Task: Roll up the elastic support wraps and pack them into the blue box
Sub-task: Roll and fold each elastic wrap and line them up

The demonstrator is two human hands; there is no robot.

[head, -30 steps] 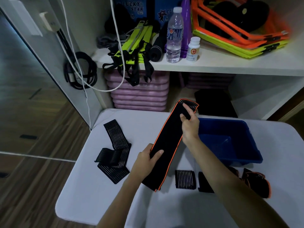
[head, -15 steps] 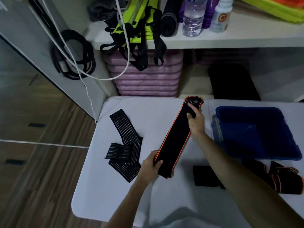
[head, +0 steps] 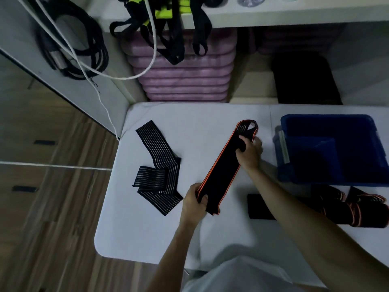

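Both hands gripped one black, orange-edged wrap [head: 223, 169] over the tabletop [head: 147, 232]: the left hand [head: 194, 202] pinched its near end, the right hand [head: 249, 151] its far end. Its long axis slanted near-left to far-right, beside the box [head: 328, 148].

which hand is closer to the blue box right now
Right. The right hand grips the far end of the orange-edged wrap just left of the blue box; the left hand holds the near end, farther away.

dim indoor light, bluish cast | soft shadows under arms on surface [head: 210, 239] | no glare | motion blur on shelf [head: 294, 15] at top | wide-angle bending at edges | dark wraps lose detail
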